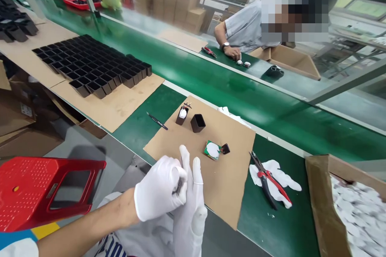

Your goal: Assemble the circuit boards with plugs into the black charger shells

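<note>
My left hand (161,188), in a white glove, is closed with curled fingers against my right hand. What lies inside its fingers, if anything, is hidden. My right hand (190,209), also white-gloved, is held up with fingers stretched and thumb apart. Beyond them on a cardboard sheet (229,184) lies a green circuit board (212,150) with a white round pad, beside a small black square part (225,149). Farther back stand a black square cup (198,123) and another black cup (181,117) holding a white piece and wires. Black tweezers (157,121) lie left of the sheet.
Red-handled pliers (267,178) rest on white gloves (285,176) at right, near a carton (324,200) of white pieces. Rows of black cups (96,64) stand at left. Across the green bench, a co-worker's hand (233,53) touches small white parts. A red stool (33,192) stands lower left.
</note>
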A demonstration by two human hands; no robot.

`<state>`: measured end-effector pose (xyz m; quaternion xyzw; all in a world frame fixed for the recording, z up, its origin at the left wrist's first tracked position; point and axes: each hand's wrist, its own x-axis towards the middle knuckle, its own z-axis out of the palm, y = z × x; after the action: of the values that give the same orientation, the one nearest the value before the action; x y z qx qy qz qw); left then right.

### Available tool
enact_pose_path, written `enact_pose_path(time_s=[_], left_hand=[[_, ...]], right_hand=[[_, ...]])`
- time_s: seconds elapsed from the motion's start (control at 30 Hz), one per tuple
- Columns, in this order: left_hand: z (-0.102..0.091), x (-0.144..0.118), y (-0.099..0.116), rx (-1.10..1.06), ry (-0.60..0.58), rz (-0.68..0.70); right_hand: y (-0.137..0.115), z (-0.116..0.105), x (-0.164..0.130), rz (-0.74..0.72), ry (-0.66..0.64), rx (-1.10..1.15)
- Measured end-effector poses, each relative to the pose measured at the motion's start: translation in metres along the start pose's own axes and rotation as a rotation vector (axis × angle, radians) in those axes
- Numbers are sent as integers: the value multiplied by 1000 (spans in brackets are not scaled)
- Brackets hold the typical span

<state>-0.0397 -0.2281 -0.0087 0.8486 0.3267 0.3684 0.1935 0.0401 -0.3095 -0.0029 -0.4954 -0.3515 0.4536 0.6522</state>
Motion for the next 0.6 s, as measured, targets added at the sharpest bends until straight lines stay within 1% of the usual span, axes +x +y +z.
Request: enact_pose_path(time_s=[0.07,0.13,0.17,0.23,0.27,0.3,0.33,0.37,0.4,0.47,0.5,0.53,0.57,0.6], left_hand=[[10,-4,4,-27,-61,41],[17,-8,6,-34,-86,56],[16,-9,7,-27,-92,57],[8,-9,8,-28,-63,55],[0,-8,9,-49,-21,34],[-9,-4,9,-100,39,-1],[-19,1,9,-171,103,-70],[-28,7,8,-236,139,-191],[-36,14,6,-317,89,-295],[-44,29,-1,-556,-210,-417],[-45,35,-5,-659,-326,-442],[-44,39,-8,-734,-400,-446],[-41,42,-11,-777,-422,-439],[-38,42,-13,-791,-411,-425]], right_hand=[[-2,0,2,94,59,84],[-2,-3,5,186,155,61],[-1,-4,7,213,232,29],[0,-8,11,204,419,-44],[0,-10,14,162,493,-73],[-1,-13,16,104,530,-90],[-2,-15,17,48,520,-86],[-4,-18,19,7,469,-56],[-6,-20,20,-9,394,-1],[-10,-25,22,32,242,133],[-11,-26,23,80,189,179],[-13,-27,24,127,155,204],[-13,-28,25,169,137,212],[-14,-29,26,198,135,210]])
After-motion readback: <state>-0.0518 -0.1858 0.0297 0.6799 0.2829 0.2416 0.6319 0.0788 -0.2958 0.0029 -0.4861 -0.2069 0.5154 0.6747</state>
